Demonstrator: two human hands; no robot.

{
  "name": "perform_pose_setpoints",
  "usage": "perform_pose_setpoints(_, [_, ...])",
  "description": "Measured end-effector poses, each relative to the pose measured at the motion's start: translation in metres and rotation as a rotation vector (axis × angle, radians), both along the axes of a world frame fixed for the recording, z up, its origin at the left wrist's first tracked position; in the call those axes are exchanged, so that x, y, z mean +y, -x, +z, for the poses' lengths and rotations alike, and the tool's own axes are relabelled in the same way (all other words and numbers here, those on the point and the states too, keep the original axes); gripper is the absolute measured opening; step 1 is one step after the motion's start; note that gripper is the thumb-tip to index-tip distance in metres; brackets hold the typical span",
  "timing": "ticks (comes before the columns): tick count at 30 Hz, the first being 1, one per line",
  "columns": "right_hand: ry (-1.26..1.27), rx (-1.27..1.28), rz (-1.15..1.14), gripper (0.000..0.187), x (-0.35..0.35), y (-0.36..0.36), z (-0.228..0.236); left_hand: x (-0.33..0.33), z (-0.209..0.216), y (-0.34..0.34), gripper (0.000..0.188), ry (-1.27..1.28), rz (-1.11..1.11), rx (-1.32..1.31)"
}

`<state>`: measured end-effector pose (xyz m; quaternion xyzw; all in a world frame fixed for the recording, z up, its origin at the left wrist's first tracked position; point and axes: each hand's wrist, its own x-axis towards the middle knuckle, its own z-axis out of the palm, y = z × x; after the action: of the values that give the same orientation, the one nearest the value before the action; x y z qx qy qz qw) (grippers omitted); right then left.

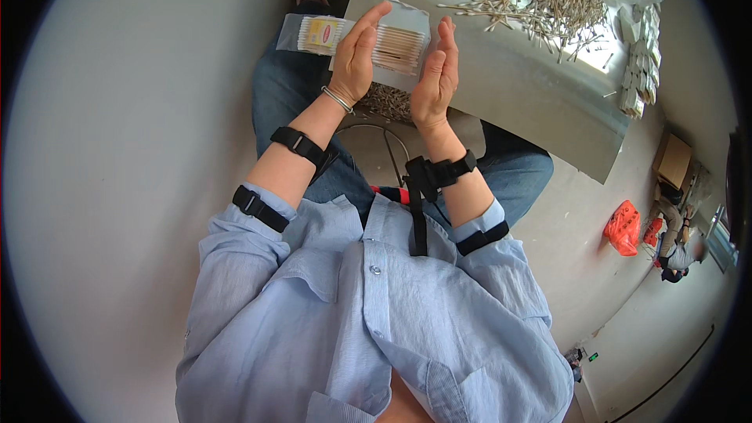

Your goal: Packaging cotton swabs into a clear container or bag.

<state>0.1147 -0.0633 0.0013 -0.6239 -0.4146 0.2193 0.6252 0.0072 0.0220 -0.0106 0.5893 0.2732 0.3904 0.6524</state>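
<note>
Fingers [366, 22] of the left hand [354, 61] cover the left end of the row of swabs [399, 48], so I can't see if they touch. The right hand [435, 82] is by the other end, and whether it touches is hard to tell too. Both hands are flat, with straight fingers close together and palms facing each other, curled round nothing.

The row lies between the hands, at the corner of the shiny table [517, 110]. The swabs look like thin, pale sticks, side by side, with a few dark gaps. A pale sheet [407, 14] shows just past them; I can't tell if it is bag or card. Left of the left hand is a packet [313, 48] of white swabs with a yellow label [323, 30].

A big, messy pile of loose swabs [540, 0] is cut off at the top. More swabs [384, 102] under the table are partly hidden.
</note>
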Motion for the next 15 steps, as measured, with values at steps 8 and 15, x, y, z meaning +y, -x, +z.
perform_pose_setpoints(8, [-0.057, 0.081, -0.100, 0.048, 0.018, 0.008, -0.009, -0.002, 0.000, -0.001, 0.058, -0.012, -0.004, 0.038])
perform_pose_setpoints(15, [0.019, -0.376, 0.078, 0.060, -0.001, -0.014, 0.013, -0.003, -0.004, -0.002, 0.056, 0.032, 0.012, -0.008])
